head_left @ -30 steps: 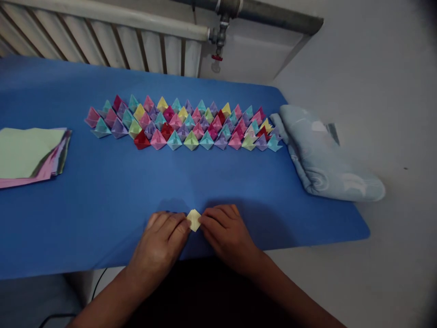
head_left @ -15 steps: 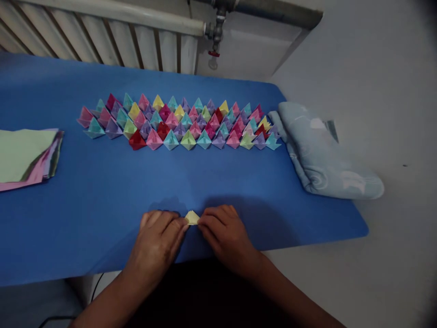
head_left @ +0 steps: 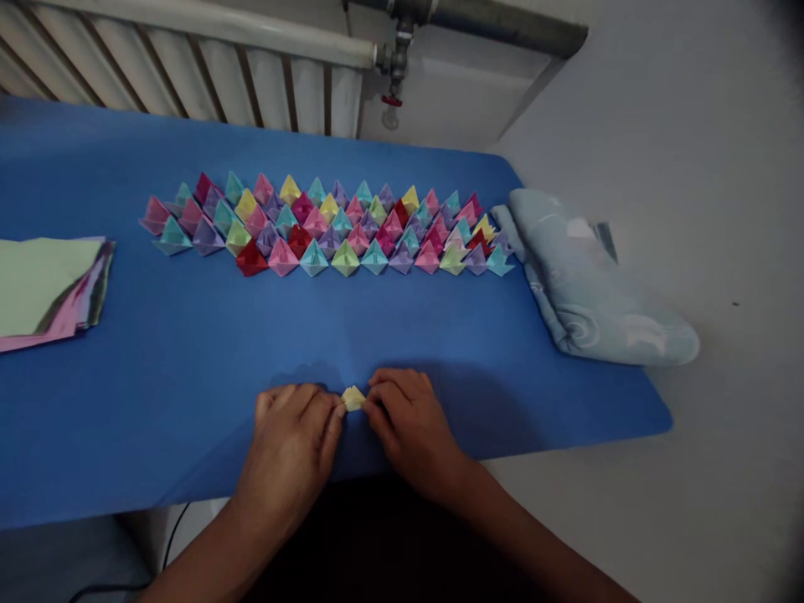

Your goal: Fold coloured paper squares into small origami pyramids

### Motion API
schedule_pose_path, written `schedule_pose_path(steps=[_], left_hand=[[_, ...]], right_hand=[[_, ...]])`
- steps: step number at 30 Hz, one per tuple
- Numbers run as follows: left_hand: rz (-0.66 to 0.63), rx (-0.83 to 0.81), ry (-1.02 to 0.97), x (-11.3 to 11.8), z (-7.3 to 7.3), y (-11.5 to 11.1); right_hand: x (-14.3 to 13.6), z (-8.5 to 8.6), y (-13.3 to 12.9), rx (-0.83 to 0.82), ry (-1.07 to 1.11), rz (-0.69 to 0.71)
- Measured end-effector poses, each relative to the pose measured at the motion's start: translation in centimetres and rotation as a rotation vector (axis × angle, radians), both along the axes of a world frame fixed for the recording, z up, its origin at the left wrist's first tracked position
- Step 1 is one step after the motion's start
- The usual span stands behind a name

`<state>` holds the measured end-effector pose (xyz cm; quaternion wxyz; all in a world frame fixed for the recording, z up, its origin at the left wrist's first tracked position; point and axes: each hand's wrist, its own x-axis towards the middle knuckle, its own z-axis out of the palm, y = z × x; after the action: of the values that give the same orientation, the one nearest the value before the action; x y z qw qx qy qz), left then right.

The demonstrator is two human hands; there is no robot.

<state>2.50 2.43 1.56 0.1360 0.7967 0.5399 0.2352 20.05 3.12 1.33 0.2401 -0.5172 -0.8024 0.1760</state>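
A small folded piece of pale yellow paper (head_left: 353,399) is held between my two hands, low over the front part of the blue table (head_left: 251,335). The fingers of my left hand (head_left: 292,440) pinch its left corner. At its right corner, my right hand (head_left: 411,427) grips it with thumb and fingertips. Only the paper's peaked middle shows; its ends are hidden by my fingers. Further back stand rows of small folded paper boats (head_left: 345,258) in pink, red, purple, turquoise, yellow and green, packed close together.
At the left edge lies a stack of coloured paper sheets (head_left: 43,280), pale green on top. A folded light blue blanket (head_left: 590,285) rests at the table's right end. Behind the table are a white radiator (head_left: 219,71) and a pipe with a red valve (head_left: 391,100).
The fingers of my right hand have lifted and shifted slightly at the paper's right corner. The paper's lower edge looks less flat. The view has moved slightly.
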Motion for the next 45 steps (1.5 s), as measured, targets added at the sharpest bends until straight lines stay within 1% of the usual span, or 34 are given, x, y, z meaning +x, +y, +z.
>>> schedule_pose_path(steps=[12,18,24,29,32,35,39,42,45], left_hand=[[0.050,-0.142,-0.004,-0.3,0.2,0.5],[0.045,-0.186,0.068,-0.4,0.1,1.1],[0.057,-0.241,0.198,0.1,1.0,1.3],[0.044,-0.289,0.236,0.0,1.3,1.5],[0.013,-0.373,0.244,-0.5,1.7,2.3],[-0.061,-0.512,0.281,-0.9,2.7,3.8],[-0.096,-0.706,0.420,-0.9,4.0,6.0],[-0.122,-0.764,0.546,-0.7,4.6,7.2],[-0.183,-0.784,0.586,-0.6,4.9,7.6]], right_hand=[[-0.4,0.5,0.2,-0.043,0.064,-0.047],[-0.5,0.5,0.3,-0.051,0.068,-0.071],[-0.7,0.8,0.6,-0.123,0.037,-0.073],[-0.9,0.9,1.2,-0.192,-0.011,-0.109],[-1.0,0.9,1.4,-0.202,0.001,-0.114],[-1.0,0.8,1.4,-0.225,-0.006,-0.115],[-1.0,0.7,1.4,-0.218,-0.004,-0.107],[-1.0,0.6,1.5,-0.209,0.004,-0.101],[-0.8,0.7,1.4,-0.231,0.016,-0.108]])
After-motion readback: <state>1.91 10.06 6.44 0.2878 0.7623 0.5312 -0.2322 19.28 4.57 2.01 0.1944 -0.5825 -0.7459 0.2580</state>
